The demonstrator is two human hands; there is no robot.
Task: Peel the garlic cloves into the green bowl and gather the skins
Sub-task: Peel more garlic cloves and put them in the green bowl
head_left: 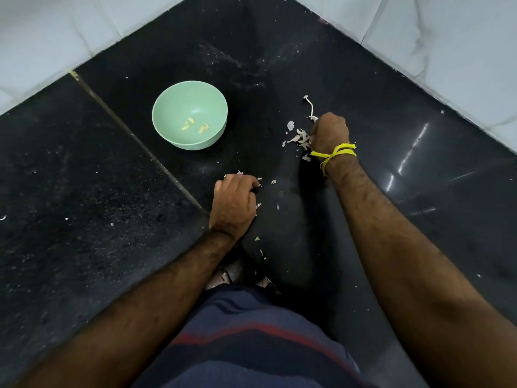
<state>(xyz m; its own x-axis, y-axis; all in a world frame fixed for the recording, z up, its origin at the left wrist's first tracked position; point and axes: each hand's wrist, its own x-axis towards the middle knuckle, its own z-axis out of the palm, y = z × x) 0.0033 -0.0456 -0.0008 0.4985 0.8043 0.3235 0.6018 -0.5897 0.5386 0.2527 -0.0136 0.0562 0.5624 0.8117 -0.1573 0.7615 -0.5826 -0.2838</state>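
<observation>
Nearest the camera is the person's striped shirt (246, 340), with both forearms reaching out over the black stone counter (84, 205). The left hand (233, 204) rests knuckles-up on the counter with its fingers curled under; a few small skin flakes (258, 205) lie just beside it, and whether it pinches any of them is hidden, so I cannot tell if it holds something. Farther out, the right hand (330, 134), a yellow thread (334, 154) tied at its wrist, is curled against the counter next to the main heap of garlic skins (300, 138); its fingers seem to close on part of that heap, though the palm side is out of sight. A pale garlic stem (310, 106) sticks out just beyond its knuckles. Farther again and to the left stands the green bowl (167, 113), well apart from both hands, with 3 or so peeled cloves (194, 126) at its bottom. White tiled walls (447, 37) close the corner behind.

The peeling looks finished, and the step in hand seems to be gathering. To do it well, sweep the loose flakes near the left hand toward the right-hand heap with a flat edge of the hand, slowly, since the papery bits lift easily. Keep the sweep away from the bowl so no skin lands on the cloves.
</observation>
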